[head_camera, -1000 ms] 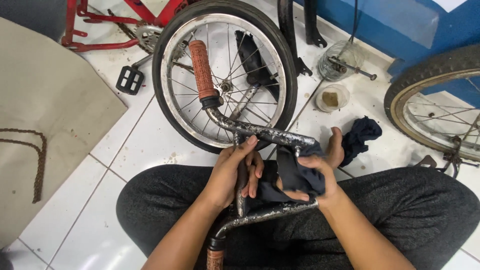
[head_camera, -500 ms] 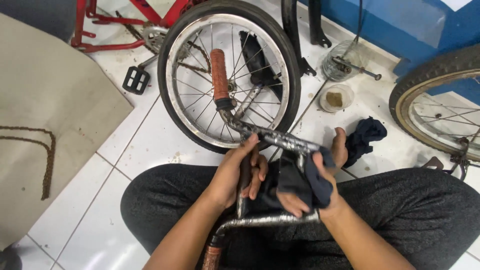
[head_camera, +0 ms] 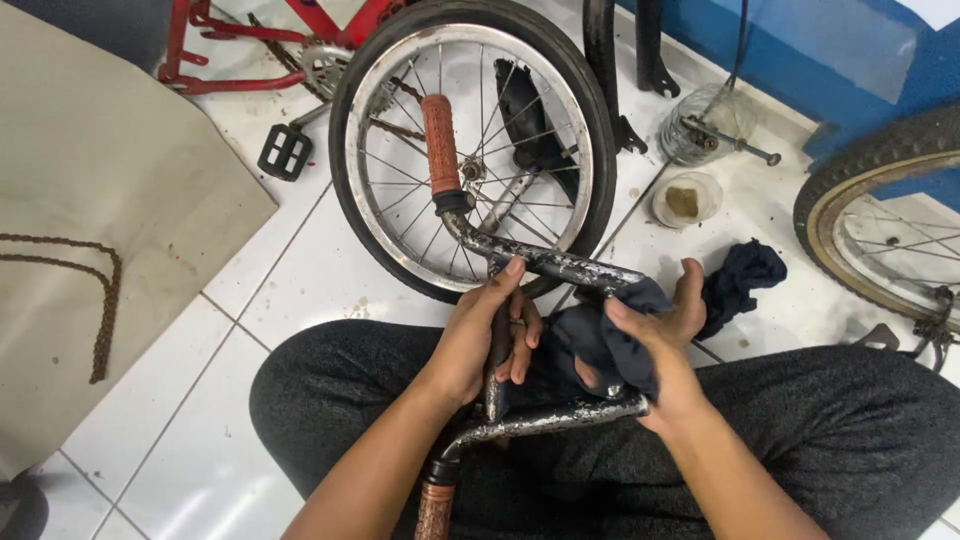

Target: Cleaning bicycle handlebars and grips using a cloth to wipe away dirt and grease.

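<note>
**Rusty handlebar wiped with a dark cloth over the lap**

The handlebar [head_camera: 545,265] lies across the person's lap, just in front of a small wheel [head_camera: 470,150]. The left hand [head_camera: 485,335] has its fingers curled shut around the stem. The right hand [head_camera: 650,330] pinches a dark cloth [head_camera: 600,335] against the bar. The flaking metal might snag the cloth or scrape a finger. No labelled packages show; a small clear tub [head_camera: 685,198] sits right of the wheel.
</note>
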